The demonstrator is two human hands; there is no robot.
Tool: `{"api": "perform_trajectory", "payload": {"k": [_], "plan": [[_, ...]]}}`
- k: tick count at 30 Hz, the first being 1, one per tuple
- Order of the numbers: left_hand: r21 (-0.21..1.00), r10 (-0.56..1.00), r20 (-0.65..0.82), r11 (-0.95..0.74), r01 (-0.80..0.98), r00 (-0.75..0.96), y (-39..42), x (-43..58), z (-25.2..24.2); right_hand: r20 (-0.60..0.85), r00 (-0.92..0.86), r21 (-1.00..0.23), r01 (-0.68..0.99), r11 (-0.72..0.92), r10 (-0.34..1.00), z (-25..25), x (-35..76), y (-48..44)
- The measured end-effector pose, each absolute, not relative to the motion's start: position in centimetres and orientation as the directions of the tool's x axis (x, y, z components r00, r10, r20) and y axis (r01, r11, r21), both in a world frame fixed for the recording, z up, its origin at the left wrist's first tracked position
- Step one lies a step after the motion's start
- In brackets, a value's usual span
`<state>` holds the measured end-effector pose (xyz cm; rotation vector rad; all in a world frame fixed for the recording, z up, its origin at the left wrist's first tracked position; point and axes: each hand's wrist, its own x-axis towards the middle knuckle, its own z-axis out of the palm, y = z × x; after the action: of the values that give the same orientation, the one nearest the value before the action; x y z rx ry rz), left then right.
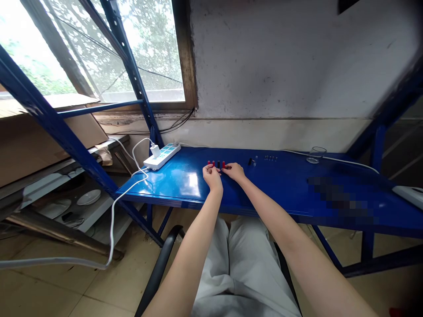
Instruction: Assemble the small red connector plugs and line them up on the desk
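Several small red and black cylinder-like pieces stand in a short row on the blue table (280,187), just beyond my hands. Among them are a black piece (218,164) and a red piece (224,164) at the right end. My left hand (212,177) is in front of the row's left part, its fingers curled together; whatever they pinch is too small to make out. From the right, my right hand (234,171) reaches in with thumb and fingers closed at the end red piece. The fingertips of both hands are close together, and they partly hide the pieces.
Right of my hands lie a black piece (250,161) and several tiny metal-looking parts (271,158). A clear glass (316,155) stands farther right, near a white cable. At the left end is a white power strip (162,156) with a plug; blue shelf posts rise beside it.
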<state>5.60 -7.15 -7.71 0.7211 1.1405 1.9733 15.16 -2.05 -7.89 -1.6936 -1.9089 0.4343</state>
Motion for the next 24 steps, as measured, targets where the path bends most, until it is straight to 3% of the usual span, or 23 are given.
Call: {"api": "perform_trajectory", "payload": {"k": [10,16,20,24], "plan": [[0.898,0.814,0.129,-0.338,-0.282,-0.566,-7.3,5.6,-7.6,0.148,-0.113,-0.475,0.863,0.171,0.982,-7.3,16.2,-2.1],[0.904,0.824,0.266,-0.393,-0.168,-0.501,-7.6,6.0,-7.8,0.139,-0.147,-0.511,0.836,0.198,0.979,-5.7,22.2,-3.2],[0.898,0.826,0.382,-0.438,-0.046,-0.415,-8.1,6.2,-7.8,0.07,0.005,-0.47,0.882,0.029,0.998,-5.6,26.3,-3.0],[0.884,0.834,0.451,-0.466,0.032,-0.318,-8.7,6.4,-7.6,0.102,0.182,-0.446,0.887,-0.118,0.978,-6.7,28.1,-1.6]]}}
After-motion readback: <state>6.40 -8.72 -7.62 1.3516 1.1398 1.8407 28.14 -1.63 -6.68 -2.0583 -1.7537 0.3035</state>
